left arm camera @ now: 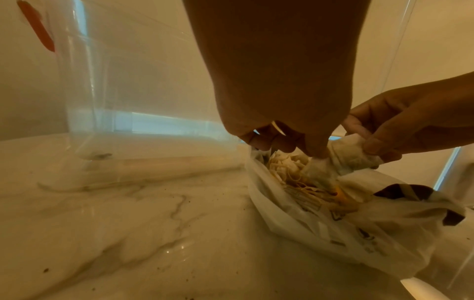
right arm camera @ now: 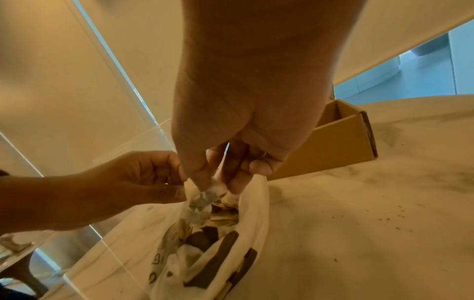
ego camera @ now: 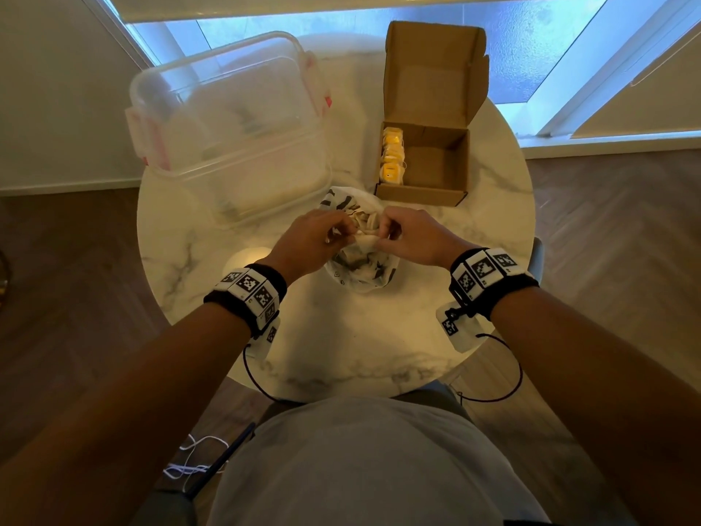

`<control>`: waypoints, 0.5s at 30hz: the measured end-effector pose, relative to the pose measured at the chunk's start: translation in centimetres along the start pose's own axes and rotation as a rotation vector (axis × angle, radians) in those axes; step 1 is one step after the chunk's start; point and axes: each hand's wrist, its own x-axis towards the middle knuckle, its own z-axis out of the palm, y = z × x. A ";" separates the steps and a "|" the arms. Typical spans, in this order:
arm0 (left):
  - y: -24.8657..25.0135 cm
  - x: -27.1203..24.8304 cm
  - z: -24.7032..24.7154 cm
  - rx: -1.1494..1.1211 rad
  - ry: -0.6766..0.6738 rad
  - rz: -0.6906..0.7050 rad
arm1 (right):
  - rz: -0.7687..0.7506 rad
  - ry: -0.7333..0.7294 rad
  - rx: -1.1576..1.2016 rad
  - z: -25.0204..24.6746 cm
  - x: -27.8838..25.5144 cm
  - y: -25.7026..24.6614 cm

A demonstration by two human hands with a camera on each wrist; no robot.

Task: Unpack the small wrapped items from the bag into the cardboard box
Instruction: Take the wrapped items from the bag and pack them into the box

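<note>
A person stood at a round marble table (ego camera: 341, 336) with both hands over a white bag (ego camera: 360, 271) printed with dark marks, which lay open on the tabletop just in front of them. The left hand (ego camera: 309, 242) had its fingers curled, the thumb and fingertips pinching one end of a small white wrapped item (left arm camera: 320, 170) at the mouth of the bag. The right hand (ego camera: 413, 237) was curled too, its thumb and fingers pinching white wrapping (right arm camera: 205, 194) right beside the left hand's grip; from the wrist views it was hard to tell whether both hands held one item or two joined ones. The two hands were almost touching above the bag's opening. Inside the bag, more pale wrapped pieces (left arm camera: 290, 168) and some tangled string showed, along with darker folds of the bag's print. Beyond the bag, toward the far right of the table, a small cardboard box (ego camera: 436, 165) sat with its lid flap standing upright and open. A row of yellow wrapped items (ego camera: 392, 155) stood packed along the box's left inner wall, and the rest of its floor was bare cardboard. To the left of the box, a large clear plastic tub (ego camera: 227, 119) with pale pink clips rested on the table, its near edge close to the bag. Both wrists wore black bands carrying white blocks with black square patterns (ego camera: 250, 288), and thin dark cables hung from them. Behind the table was a bright window, and wood flooring lay on either side.
</note>
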 end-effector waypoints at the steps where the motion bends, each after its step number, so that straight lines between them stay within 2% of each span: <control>1: -0.2 0.0 0.1 0.019 0.005 -0.015 | 0.006 0.023 0.019 -0.1 0.0 -0.1; 5: -0.3 -0.1 0.3 0.068 0.016 0.029 | 0.056 0.082 0.085 -0.3 0.0 -0.3; 9: 0.9 0.4 0.7 0.053 -0.021 0.056 | 0.027 0.081 0.167 -0.6 -0.1 -1.1; 15: 1.7 1.0 0.5 0.013 0.069 0.133 | -0.035 0.107 0.280 -1.4 -0.2 -2.1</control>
